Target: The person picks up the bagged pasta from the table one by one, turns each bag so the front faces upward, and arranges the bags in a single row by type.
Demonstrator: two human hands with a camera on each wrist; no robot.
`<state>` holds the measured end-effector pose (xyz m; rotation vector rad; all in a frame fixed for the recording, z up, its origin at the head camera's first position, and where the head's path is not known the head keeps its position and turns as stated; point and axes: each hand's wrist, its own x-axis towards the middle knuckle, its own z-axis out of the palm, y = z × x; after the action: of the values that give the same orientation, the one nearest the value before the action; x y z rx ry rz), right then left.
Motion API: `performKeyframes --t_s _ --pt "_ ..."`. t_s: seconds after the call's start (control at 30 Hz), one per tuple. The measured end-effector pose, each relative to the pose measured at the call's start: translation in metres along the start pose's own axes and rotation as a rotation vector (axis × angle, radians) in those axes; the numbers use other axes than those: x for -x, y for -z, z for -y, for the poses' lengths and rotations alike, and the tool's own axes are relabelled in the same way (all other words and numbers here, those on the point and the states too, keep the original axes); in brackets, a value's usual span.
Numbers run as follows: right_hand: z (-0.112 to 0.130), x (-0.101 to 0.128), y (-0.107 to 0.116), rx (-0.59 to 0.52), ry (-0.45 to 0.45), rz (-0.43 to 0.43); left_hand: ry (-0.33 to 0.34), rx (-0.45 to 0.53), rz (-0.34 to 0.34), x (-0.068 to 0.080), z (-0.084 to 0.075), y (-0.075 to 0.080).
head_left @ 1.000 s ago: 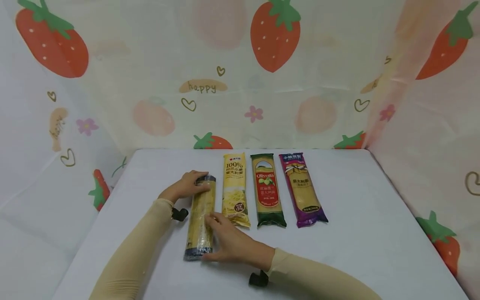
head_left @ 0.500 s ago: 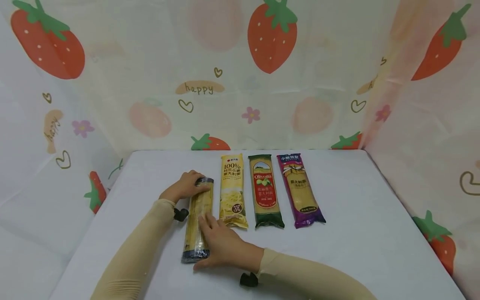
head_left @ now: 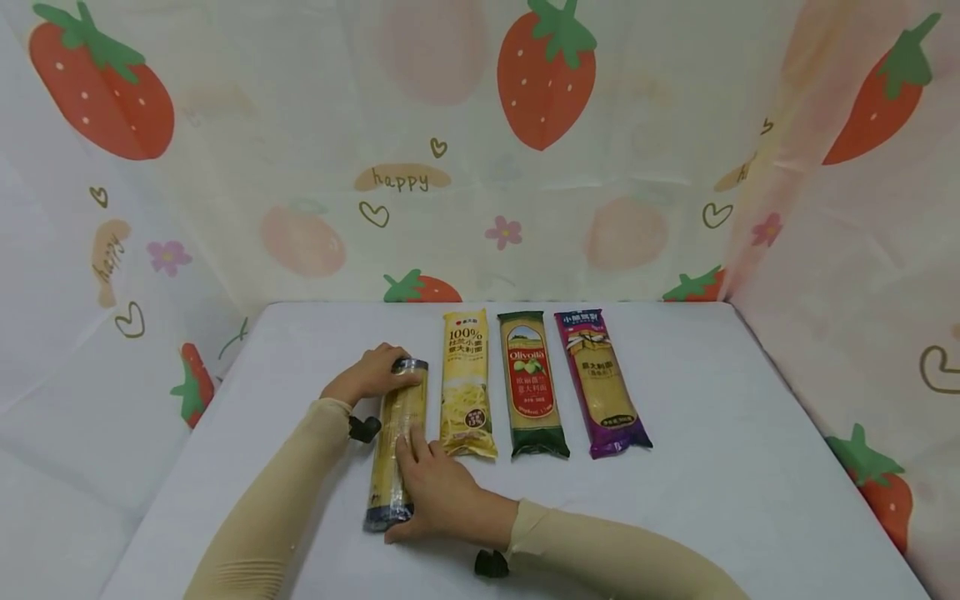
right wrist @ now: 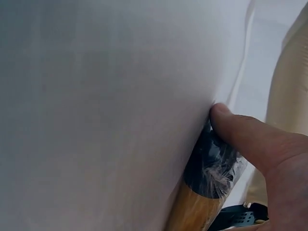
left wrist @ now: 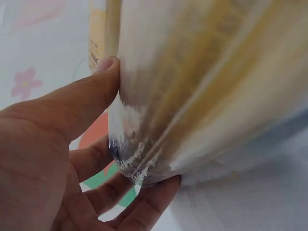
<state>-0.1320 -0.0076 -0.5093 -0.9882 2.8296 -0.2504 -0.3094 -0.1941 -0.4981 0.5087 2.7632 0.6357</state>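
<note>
1. Strawberry-print curtain (head_left: 480,167) hung on three sides, with hearts, flowers and the word "happy"; white surface (head_left: 750,467) enclosed by it, draped in cloth.
2. Farthest left on the surface: left hand (head_left: 369,372), sleeved in beige, curled round the far end of the clear spaghetti packet (head_left: 396,442). Seen in the left wrist view: thumb pressed on one side of the packet's crimped end, fingers cupped under the other.
3. Clear spaghetti packet lying lengthwise on the surface, leftmost of the row, dark bands at both ends, long side just beside the yellow pasta packet (head_left: 467,383); near end reaching closer to the viewer than the other three.
4. Right hand (head_left: 435,492) laid over the near half of the same packet, fingers stretched along its top, thumb tucked against the dark near end, as shown in the right wrist view (right wrist: 260,144). Gripped at both ends, then, by both hands.
5. Small black wrist-camera mounts visible under each forearm.
6. Yellow pasta packet, printed "100%" and showing a photo of cooked noodles, flat on the surface, untouched.
7. Green Olivoila pasta packet (head_left: 531,385) next, parallel, with a red oval label.
8. Purple pasta packet (head_left: 602,383) at the right end of the row, angled slightly outward at its near end, clear window showing the strands.
</note>
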Motion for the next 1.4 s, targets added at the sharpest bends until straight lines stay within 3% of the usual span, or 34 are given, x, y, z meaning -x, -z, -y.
performKeyframes --t_s 0.27,0.57,0.97,1.23,1.4 --pt "-0.006 0.002 -0.001 -0.107 0.013 0.002 -0.001 0.095 -0.003 -0.002 0.003 0.002" --pt "-0.01 0.005 0.0 -0.226 0.021 0.012 0.044 0.109 -0.022 0.003 0.001 0.011" --pt "-0.022 0.014 0.011 -0.375 0.079 -0.042 0.101 0.339 -0.004 0.012 0.001 0.03" --pt "-0.036 0.021 0.019 -0.506 0.091 -0.11 0.11 0.491 -0.049 0.008 0.001 0.029" --pt "-0.045 0.026 0.021 -0.602 0.129 -0.16 0.103 0.666 -0.048 0.004 0.003 0.029"
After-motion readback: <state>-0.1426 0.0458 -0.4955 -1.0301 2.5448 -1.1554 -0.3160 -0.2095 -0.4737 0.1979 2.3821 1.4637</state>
